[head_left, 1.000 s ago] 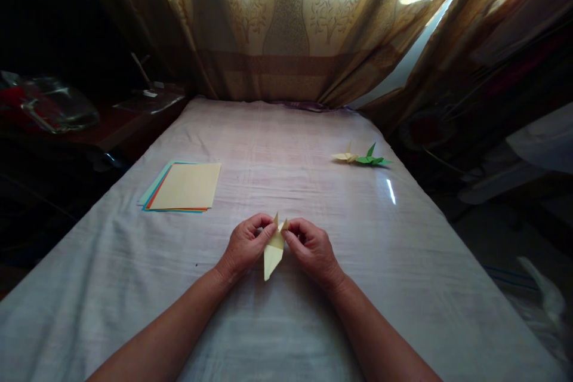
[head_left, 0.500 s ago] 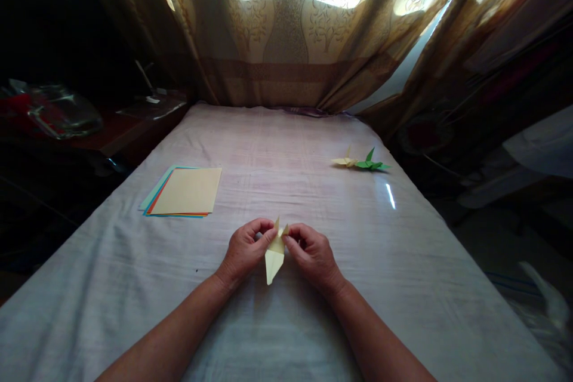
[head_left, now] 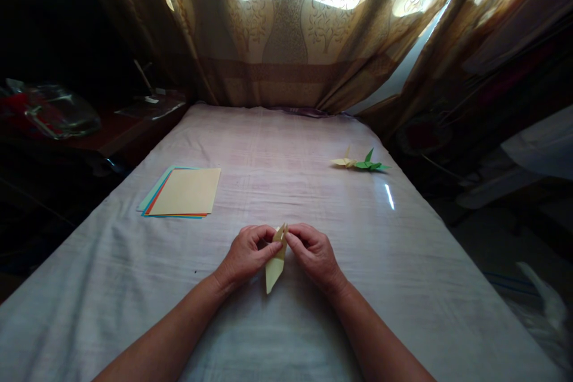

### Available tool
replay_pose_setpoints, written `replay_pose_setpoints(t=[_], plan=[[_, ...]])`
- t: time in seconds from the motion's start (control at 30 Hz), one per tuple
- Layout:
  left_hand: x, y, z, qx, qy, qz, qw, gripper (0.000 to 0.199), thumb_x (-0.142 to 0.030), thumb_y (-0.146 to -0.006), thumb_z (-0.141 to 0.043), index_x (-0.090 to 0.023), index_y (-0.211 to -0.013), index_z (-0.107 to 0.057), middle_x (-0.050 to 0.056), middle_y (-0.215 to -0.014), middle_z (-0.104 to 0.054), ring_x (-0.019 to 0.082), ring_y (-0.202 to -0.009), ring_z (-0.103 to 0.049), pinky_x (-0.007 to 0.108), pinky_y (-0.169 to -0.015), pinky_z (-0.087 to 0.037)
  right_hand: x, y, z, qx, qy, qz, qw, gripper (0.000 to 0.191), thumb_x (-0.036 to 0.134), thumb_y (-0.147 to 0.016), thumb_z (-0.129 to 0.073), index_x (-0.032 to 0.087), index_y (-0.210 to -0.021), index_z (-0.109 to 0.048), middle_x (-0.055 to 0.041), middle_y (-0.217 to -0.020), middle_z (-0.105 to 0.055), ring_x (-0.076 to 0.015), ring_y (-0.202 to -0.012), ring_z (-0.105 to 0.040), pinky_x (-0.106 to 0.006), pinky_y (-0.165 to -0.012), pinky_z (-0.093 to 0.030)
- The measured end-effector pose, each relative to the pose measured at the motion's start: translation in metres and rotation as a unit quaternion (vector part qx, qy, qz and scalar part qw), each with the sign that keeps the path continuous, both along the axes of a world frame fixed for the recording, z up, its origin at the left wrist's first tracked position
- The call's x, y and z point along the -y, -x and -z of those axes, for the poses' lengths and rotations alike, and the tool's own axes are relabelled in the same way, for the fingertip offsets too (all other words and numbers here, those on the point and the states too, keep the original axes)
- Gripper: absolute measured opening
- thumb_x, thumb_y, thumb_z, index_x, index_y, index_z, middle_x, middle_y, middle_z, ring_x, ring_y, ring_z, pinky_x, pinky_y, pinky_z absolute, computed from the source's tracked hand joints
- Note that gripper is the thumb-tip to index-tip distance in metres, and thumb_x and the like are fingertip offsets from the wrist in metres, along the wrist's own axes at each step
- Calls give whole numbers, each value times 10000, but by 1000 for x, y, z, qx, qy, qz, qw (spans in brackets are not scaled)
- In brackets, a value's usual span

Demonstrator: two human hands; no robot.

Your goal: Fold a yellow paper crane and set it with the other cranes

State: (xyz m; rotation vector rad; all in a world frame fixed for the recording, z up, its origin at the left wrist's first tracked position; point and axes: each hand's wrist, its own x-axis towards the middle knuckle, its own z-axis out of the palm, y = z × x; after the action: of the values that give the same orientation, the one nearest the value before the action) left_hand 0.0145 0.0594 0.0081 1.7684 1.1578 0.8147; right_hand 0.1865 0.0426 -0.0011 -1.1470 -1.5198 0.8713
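A folded piece of pale yellow origami paper point(head_left: 274, 271) is held between my two hands, its pointed lower end hanging toward me. My left hand point(head_left: 248, 252) pinches it from the left, the thumb lying across its front face. At the top right, the thumb and fingers of my right hand point(head_left: 314, 253) grip the narrow tips. The two upper points lie close together there. Part of the folds is hidden behind my fingers.
On the left of the cloth-covered surface point(head_left: 286, 334) lies a stack of coloured square paper point(head_left: 185, 191), cream on top. A cream paper crane point(head_left: 344, 162) and a green paper crane point(head_left: 370, 163) stand at the far right. Behind hangs a patterned curtain point(head_left: 286, 42).
The two upper points of the paper, spread apart before, have come together. My left thumb has slid across the front, and the lower end has dipped slightly toward me.
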Motion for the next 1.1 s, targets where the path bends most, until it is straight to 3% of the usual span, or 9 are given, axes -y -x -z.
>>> replay_pose_setpoints(t=[0.3, 0.43, 0.5, 0.57, 0.77, 0.9, 1.1], plan=[[1, -1, 4, -16, -28, -15, 999, 162, -344, -839, -603, -201, -814, -675, 15, -781, -693, 167, -744, -626, 263, -696, -482, -3, 1, 3, -33, 56, 43, 997, 187, 344, -796, -647, 189, -716, -714, -19, -688, -685, -145, -622, -593, -244, -589, -464], [7, -4, 3, -21, -159, -115, 980, 183, -310, -817, -640, -205, -962, -606, 33, -916, -667, 184, -855, -619, 306, -788, -489, -2, 3, 2, -16, 44, 64, 997, 184, 332, -793, -644, 185, -707, -714, -12, -664, -669, -134, -595, -572, -235, -567, -448], [11, -6, -1, -36, -232, -119, 965, 134, -294, -833, -629, -213, -935, -598, 33, -907, -658, 189, -878, -610, 323, -823, -479, -1, 4, 2, -5, 37, 71, 997, 187, 328, -797, -640, 183, -703, -712, -8, -651, -661, -128, -581, -562, -232, -560, -443], [12, -7, -4, -52, -259, -97, 960, 69, -284, -859, -601, -220, -887, -605, 27, -866, -658, 187, -857, -607, 322, -812, -474, 0, 4, 1, -2, 36, 75, 997, 194, 332, -802, -640, 182, -701, -709, -7, -646, -659, -127, -578, -560, -232, -561, -445], [8, -4, 1, -38, -150, -97, 983, 199, -307, -844, -615, -224, -1023, -643, 21, -887, -692, 176, -835, -626, 294, -795, -481, 0, 2, 0, -9, 33, 49, 998, 209, 347, -830, -615, 186, -730, -703, -18, -684, -671, -137, -609, -577, -240, -586, -467], [3, -2, 6, 12, -64, -91, 994, 146, -327, -843, -597, -210, -851, -684, 16, -818, -694, 171, -797, -628, 252, -721, -484, 2, 2, 0, 6, 57, 9, 998, 202, 361, -827, -616, 187, -786, -710, -25, -733, -685, -139, -626, -582, -231, -567, -455], [2, -4, 2, 72, 5, -99, 992, 178, -333, -842, -573, -176, -796, -643, 1, -744, -641, 139, -711, -586, 213, -646, -463, 2, 4, 0, 45, 53, 9, 998, 213, 338, -822, -584, 186, -708, -681, -13, -660, -653, -136, -600, -562, -232, -556, -435]])
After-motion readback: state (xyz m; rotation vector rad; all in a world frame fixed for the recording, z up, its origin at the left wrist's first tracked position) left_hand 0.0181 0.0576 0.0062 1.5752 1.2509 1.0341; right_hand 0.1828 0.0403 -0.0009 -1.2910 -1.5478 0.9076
